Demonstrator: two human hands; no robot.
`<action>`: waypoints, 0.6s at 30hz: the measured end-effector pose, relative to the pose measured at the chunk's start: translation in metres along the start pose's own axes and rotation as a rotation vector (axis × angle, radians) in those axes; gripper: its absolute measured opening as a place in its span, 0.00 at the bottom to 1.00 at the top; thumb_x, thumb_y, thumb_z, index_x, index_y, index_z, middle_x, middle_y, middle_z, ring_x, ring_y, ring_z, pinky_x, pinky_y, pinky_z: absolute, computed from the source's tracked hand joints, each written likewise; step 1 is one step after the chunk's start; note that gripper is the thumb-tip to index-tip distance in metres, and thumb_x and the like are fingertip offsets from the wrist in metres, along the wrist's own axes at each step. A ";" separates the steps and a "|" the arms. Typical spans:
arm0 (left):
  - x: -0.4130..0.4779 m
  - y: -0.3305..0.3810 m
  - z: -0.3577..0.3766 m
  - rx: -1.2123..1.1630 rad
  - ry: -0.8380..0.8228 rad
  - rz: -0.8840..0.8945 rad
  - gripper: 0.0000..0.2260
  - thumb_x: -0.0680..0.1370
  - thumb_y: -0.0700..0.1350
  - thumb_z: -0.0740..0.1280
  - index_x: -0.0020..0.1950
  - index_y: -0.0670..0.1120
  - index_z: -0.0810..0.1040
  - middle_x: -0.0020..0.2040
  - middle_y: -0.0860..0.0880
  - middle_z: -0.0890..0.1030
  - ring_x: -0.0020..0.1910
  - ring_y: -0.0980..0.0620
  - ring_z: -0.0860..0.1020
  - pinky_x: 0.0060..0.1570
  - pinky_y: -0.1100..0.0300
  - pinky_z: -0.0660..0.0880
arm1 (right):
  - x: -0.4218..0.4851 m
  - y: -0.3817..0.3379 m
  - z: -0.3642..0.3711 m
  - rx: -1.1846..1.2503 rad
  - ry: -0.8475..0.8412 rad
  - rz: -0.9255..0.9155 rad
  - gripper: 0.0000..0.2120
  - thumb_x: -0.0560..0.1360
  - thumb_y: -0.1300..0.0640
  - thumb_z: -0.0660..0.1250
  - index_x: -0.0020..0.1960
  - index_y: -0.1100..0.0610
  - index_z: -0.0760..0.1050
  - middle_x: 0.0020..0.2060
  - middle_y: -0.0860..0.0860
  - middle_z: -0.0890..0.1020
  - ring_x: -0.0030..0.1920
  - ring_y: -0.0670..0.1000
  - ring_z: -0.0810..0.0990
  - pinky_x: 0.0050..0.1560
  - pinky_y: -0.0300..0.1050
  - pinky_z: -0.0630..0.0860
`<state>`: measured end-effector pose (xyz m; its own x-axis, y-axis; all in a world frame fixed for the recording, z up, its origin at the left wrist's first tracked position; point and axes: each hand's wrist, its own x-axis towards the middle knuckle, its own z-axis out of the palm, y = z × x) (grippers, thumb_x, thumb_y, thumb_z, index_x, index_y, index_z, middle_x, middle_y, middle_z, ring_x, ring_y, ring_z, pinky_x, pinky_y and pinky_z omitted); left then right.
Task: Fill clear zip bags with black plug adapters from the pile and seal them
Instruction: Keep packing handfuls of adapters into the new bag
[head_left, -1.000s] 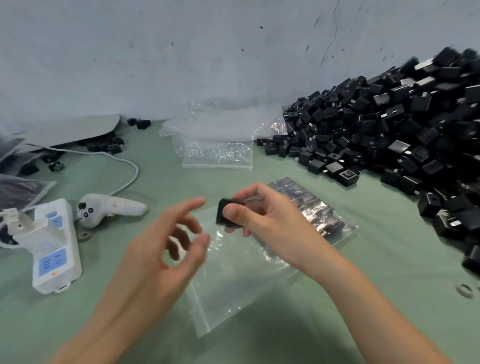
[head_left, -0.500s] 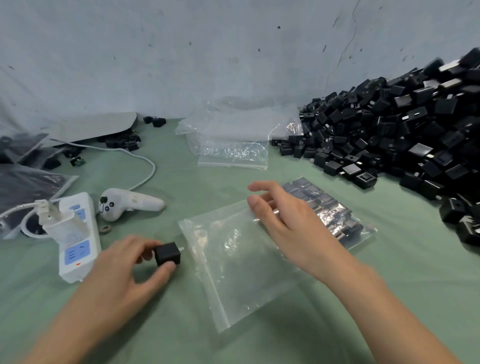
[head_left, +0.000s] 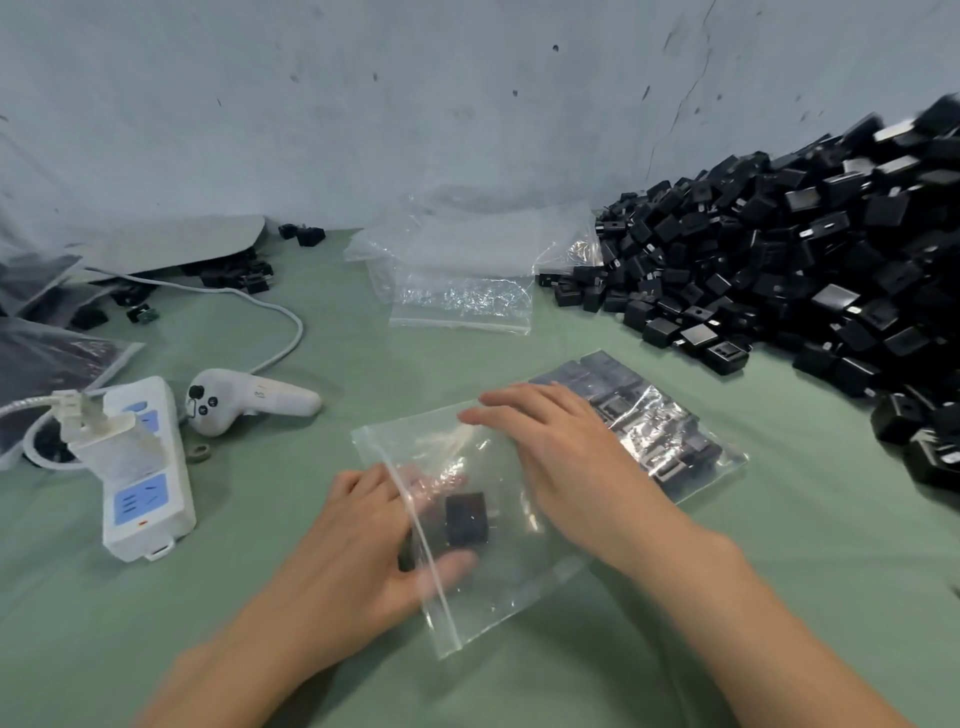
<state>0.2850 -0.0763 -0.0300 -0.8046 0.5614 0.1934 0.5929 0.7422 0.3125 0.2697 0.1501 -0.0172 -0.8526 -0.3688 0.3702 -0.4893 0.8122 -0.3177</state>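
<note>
Left hand (head_left: 363, 545) reaches into the mouth of the clear zip bag (head_left: 498, 597), 1 black adapter (head_left: 466, 519) just past its fingertips; blur hides whether it grips. Right hand (head_left: 561, 457) lies flat and open, pinning the bag, mouth facing left.

Soft even light; wide-angle edge distortion; slight motion blur.

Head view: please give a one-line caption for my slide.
Left hand holds one black adapter inside a clear zip bag; right hand lies flat on it.
</note>
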 end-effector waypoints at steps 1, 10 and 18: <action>-0.001 -0.001 -0.002 -0.038 -0.015 0.000 0.22 0.74 0.66 0.64 0.67 0.63 0.70 0.57 0.66 0.75 0.58 0.61 0.72 0.59 0.62 0.62 | 0.000 0.002 -0.001 0.021 0.026 0.006 0.27 0.77 0.70 0.61 0.71 0.48 0.74 0.68 0.48 0.76 0.69 0.52 0.70 0.73 0.55 0.62; 0.019 0.013 -0.007 -0.126 -0.091 0.085 0.12 0.75 0.59 0.71 0.57 0.59 0.78 0.57 0.63 0.79 0.60 0.61 0.75 0.61 0.58 0.70 | 0.002 -0.034 0.012 0.015 -0.084 -0.177 0.35 0.70 0.71 0.63 0.73 0.47 0.71 0.72 0.52 0.72 0.72 0.54 0.68 0.78 0.54 0.55; 0.022 0.016 0.002 0.062 -0.170 -0.093 0.22 0.78 0.49 0.69 0.69 0.43 0.70 0.69 0.47 0.71 0.67 0.49 0.70 0.66 0.57 0.68 | 0.004 -0.044 0.009 0.074 -0.014 -0.161 0.22 0.70 0.71 0.64 0.60 0.54 0.80 0.65 0.52 0.77 0.65 0.57 0.73 0.76 0.53 0.58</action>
<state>0.2771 -0.0513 -0.0223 -0.8423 0.5390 0.0053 0.5211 0.8119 0.2632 0.2860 0.1090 -0.0099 -0.7642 -0.4981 0.4097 -0.6315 0.7070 -0.3184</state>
